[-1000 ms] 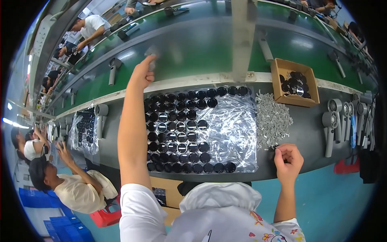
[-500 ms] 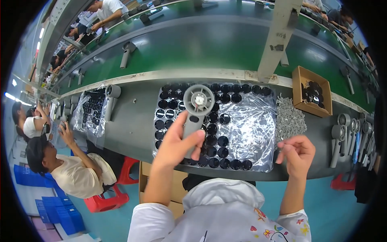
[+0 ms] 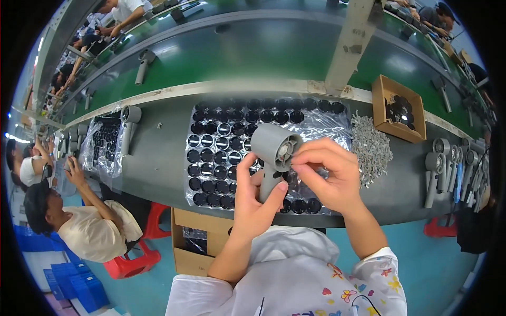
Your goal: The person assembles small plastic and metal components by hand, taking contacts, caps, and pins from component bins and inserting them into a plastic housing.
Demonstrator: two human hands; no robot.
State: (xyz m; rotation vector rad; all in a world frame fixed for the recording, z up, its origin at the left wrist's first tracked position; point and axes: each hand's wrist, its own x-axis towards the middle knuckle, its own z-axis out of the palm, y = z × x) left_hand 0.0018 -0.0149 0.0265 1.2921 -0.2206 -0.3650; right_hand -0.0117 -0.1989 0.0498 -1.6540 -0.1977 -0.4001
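A grey handheld fan [image 3: 270, 146] is held over the tray, its round head tilted so that the open side with the hub faces right. My left hand [image 3: 252, 208] is wrapped round its handle. At the rim of the fan's open side, my right hand [image 3: 333, 171] has its thumb and forefinger pinched together. Whatever is between those fingertips is too small to make out. Below the hands lies a plastic-covered tray [image 3: 337, 124] with rows of black round caps [image 3: 207, 156]. A heap of small silvery pieces [image 3: 371, 150] lies right of the tray.
A cardboard box [image 3: 400, 134] of dark round parts stands behind the heap. More grey fans [image 3: 433, 171] stand at the right, and one fan [image 3: 128, 126] at the left. A green conveyor [image 3: 253, 63] runs beyond the bench, with a metal post [image 3: 348, 52]. A seated co-worker [image 3: 95, 226] is at left.
The fan has been turned from facing up to facing right. My right hand has come from beside the heap to the fan's head. The view has shifted slightly.
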